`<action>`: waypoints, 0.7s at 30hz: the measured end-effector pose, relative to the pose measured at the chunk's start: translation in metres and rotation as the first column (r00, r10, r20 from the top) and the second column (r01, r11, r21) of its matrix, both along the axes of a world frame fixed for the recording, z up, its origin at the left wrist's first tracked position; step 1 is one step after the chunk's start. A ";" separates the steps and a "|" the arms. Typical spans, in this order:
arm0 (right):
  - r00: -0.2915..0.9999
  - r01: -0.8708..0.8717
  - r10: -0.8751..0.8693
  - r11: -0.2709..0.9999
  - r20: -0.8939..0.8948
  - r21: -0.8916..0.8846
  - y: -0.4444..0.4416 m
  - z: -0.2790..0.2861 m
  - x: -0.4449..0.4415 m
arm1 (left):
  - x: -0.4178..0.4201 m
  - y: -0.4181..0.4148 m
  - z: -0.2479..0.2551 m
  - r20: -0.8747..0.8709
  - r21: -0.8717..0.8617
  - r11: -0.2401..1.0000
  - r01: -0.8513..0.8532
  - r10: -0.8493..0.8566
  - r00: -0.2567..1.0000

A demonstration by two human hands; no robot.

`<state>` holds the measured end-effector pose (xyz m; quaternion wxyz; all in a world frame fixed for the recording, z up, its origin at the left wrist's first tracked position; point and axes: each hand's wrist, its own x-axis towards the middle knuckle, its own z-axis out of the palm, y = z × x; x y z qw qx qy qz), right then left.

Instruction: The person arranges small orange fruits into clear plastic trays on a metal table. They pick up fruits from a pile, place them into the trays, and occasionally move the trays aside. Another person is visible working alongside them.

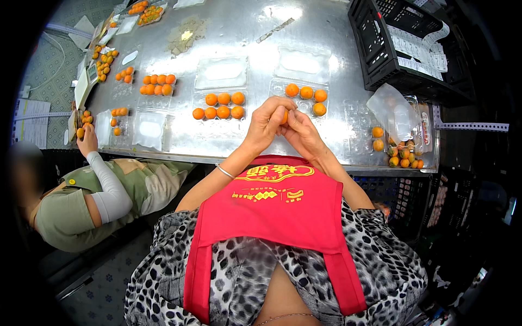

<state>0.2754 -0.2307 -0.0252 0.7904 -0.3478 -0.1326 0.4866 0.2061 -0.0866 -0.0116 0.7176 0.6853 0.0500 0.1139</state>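
Between the fingertips of my left hand [265, 124] and my right hand [301, 132] is one small orange fruit [284, 117], partly hidden by the fingers. Just beyond them, an open clear plastic clamshell tray [274, 87] holds several orange fruits [306, 93], with its lid [302, 65] folded back. To the left, another open clamshell [220, 127] holds two rows of fruit [223, 111]. At the right, two fruits [377, 132] lie beside a heap of greenish-orange fruit [404, 154], partly under clear plastic packaging [393, 112].
A black plastic crate [369, 53] with printed paper strips [424, 51] stands at the back right of the metal table [261, 24]. Further trays of fruit [158, 84] and a white scale [85, 87] lie left. A co-worker's hand [87, 142] holds fruit at the left edge.
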 end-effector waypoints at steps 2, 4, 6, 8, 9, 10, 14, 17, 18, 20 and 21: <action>1.000 0.004 -0.004 1.000 -0.021 -0.003 0.000 0.000 -0.001 | 0.002 0.001 0.003 0.042 0.045 0.999 -0.006 0.004 0.999; 0.999 0.001 -0.001 1.000 -0.041 -0.004 0.000 0.000 -0.001 | 0.005 0.004 0.007 0.015 0.011 0.999 0.038 -0.039 0.999; 0.998 -0.010 0.010 1.000 -0.061 0.001 0.000 -0.001 -0.001 | 0.006 0.007 0.010 -0.022 -0.081 0.994 0.079 -0.081 0.996; 0.976 -0.074 0.088 0.994 -0.200 0.076 -0.001 -0.006 0.001 | 0.007 0.008 0.012 -0.067 -0.231 0.966 0.112 -0.131 0.989; 0.955 -0.102 0.130 0.988 -0.266 0.118 -0.002 -0.009 0.002 | 0.007 0.009 0.007 -0.101 -0.264 0.959 0.103 -0.134 0.986; 0.940 -0.114 0.148 0.985 -0.307 0.128 -0.002 -0.014 0.003 | 0.006 0.011 -0.001 -0.135 -0.295 0.951 0.094 -0.139 0.981; 0.904 -0.170 0.206 0.977 -0.374 0.127 -0.002 -0.023 0.006 | 0.002 0.015 -0.010 -0.170 -0.379 0.921 0.096 -0.171 0.971; 0.901 -0.161 0.130 0.986 -0.413 -0.041 -0.001 -0.014 0.002 | -0.003 0.016 -0.003 -0.095 -0.346 0.927 0.141 -0.184 0.978; 0.900 -0.149 0.084 0.982 -0.429 -0.119 0.000 -0.010 0.001 | -0.004 0.019 -0.004 -0.109 -0.346 0.926 0.154 -0.202 0.973; 0.922 -0.142 0.047 0.964 -0.384 -0.224 -0.002 -0.010 -0.001 | -0.008 0.026 -0.006 -0.135 -0.346 0.921 0.178 -0.237 0.962; 0.933 -0.139 0.032 0.952 -0.359 -0.275 -0.002 -0.010 -0.001 | -0.008 0.029 -0.009 -0.133 -0.367 0.916 0.161 -0.224 0.966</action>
